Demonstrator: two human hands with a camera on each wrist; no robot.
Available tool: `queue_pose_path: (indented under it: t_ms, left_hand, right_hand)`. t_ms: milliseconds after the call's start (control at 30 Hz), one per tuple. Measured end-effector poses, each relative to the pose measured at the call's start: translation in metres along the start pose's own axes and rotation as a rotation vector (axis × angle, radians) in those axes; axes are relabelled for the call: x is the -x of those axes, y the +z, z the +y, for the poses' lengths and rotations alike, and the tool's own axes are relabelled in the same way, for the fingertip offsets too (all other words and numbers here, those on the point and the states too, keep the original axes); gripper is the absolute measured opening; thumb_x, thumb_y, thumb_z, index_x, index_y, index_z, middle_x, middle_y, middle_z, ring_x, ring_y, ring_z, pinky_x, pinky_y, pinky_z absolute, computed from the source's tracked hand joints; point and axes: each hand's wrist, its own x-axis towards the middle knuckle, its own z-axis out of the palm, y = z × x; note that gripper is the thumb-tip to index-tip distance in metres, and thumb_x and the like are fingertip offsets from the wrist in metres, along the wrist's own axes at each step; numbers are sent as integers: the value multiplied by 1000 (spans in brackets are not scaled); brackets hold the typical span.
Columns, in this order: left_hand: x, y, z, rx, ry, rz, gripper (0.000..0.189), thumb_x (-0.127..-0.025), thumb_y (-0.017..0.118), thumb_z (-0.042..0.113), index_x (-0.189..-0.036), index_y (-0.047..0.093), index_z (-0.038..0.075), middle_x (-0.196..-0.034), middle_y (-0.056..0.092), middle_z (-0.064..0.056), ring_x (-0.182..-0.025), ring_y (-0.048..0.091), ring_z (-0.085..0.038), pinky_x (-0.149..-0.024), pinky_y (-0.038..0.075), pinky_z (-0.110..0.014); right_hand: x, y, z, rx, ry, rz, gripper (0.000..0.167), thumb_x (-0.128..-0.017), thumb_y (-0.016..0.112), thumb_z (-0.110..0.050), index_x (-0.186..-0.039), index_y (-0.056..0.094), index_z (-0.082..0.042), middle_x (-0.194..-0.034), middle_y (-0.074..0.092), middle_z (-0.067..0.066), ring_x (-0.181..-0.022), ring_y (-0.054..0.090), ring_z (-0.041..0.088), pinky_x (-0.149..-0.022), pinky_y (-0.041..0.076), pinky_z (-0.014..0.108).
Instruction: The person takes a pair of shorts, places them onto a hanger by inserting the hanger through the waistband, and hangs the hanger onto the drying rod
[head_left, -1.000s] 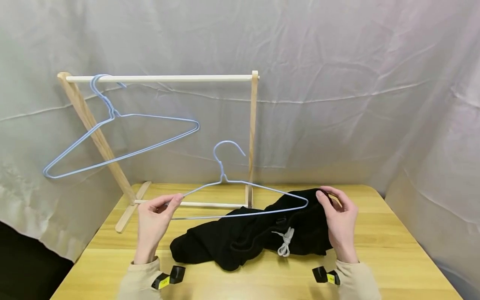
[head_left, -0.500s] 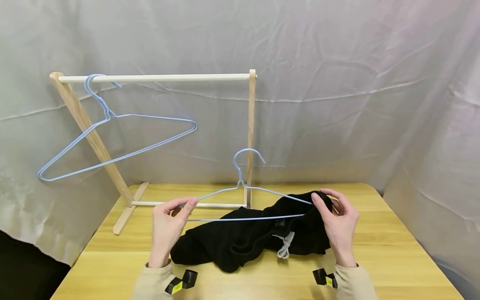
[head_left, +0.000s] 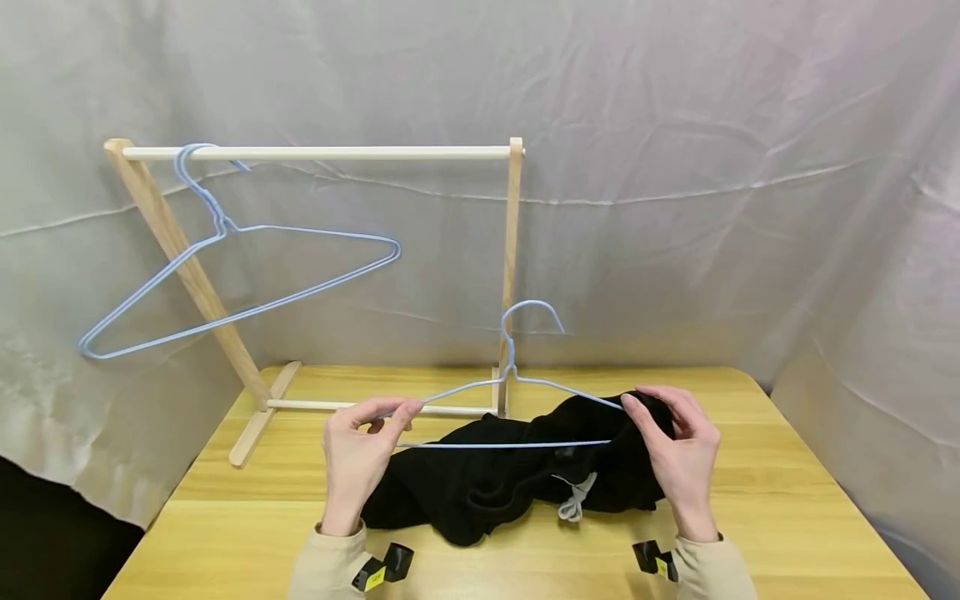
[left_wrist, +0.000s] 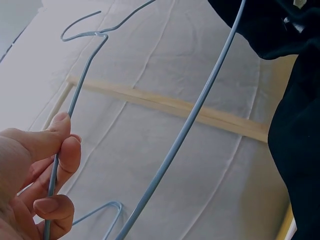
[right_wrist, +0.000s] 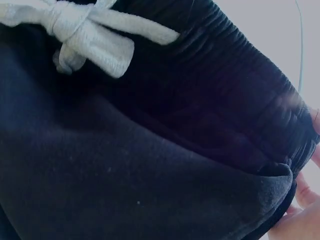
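Between the thumb and fingers of my left hand [head_left: 358, 458] is one shoulder of a light blue wire hanger [head_left: 502, 446], hook upward. The hanger's far end runs into the opening of black drawstring pants [head_left: 480, 492], and its tip is hidden by the cloth. My right hand [head_left: 682, 454] grips the edge of the gathered waistband [right_wrist: 280, 107], thumb in front, some fingers behind the fabric. A light grey drawstring [head_left: 576, 498] hangs tied at the waist. The left wrist view shows the thumb and curled fingers around the hanger wire [left_wrist: 75, 100].
A wooden rack [head_left: 337, 153] stands at the back left, its top rail carrying nested blue hangers [head_left: 219, 218] at the left end. Beneath the pants is a wooden table [head_left: 780, 500]. Grey cloth [head_left: 675, 208] hangs behind it.
My left hand has moved right with the hanger, and the hanger's right end has slid into the pants' opening. The right hand keeps hold of the waistband, nearly in place.
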Motion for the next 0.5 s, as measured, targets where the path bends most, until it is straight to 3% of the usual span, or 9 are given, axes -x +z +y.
queue_pose_path:
  t_ms: [133,333,500]
  left_hand:
    - [1,2,1,-29,-21,-6,8,-77,87,14,-80,82,19,-62,73,-2,-62,57,0,-55,39,-14]
    - [3,8,1,-34,-9,-44,8,-77,88,17,-79,82,21,-62,73,2,-58,56,0,-51,36,-14]
    - [7,17,2,-93,16,-32,8,-75,89,23,-78,82,26,-60,72,6,-55,52,3,-55,37,-16]
  right_hand:
    - [-1,1,-1,51,-45,-17,24,-75,76,19,-98,74,10,-94,72,-2,-93,67,7,-82,53,12]
    - [1,4,1,-17,-164,-44,26,-72,73,26,-95,74,14,-93,70,16,-94,69,10,-83,54,13]
    - [2,4,0,-45,-177,-43,26,-73,71,27,-95,74,13,-93,71,16,-94,69,10,-83,54,13]
